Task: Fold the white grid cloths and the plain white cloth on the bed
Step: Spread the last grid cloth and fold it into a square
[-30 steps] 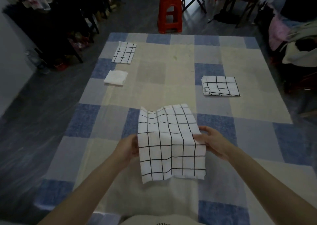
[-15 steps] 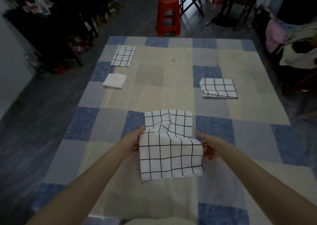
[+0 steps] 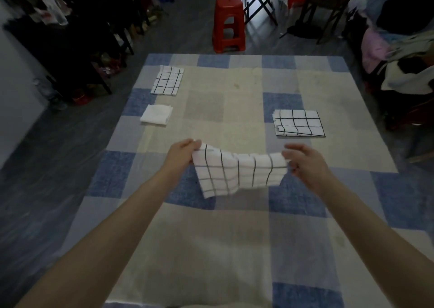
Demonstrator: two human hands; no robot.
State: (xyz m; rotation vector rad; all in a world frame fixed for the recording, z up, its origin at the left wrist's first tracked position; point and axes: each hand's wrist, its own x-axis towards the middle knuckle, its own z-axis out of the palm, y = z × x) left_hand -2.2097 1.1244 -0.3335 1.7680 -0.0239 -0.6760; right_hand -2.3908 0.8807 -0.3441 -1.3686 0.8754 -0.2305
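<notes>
The checked bed cover [image 3: 234, 249] carries three folded cloths further out. Above its middle, your grid cloth [image 3: 237, 171] hangs limp and light, sagging between its top corners; keep hold there. Your left hand [image 3: 182, 151] pinches one corner, your right hand [image 3: 305, 161] the other, fingers curled. The cloth's lower edge is blurred, and its back layer is hidden.

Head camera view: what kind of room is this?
Probably a lived-in bedroom or storage room at home: a bed under a checked blue-and-cream sheet, a red plastic stool beyond it, and clothes heaped on the right.
</notes>
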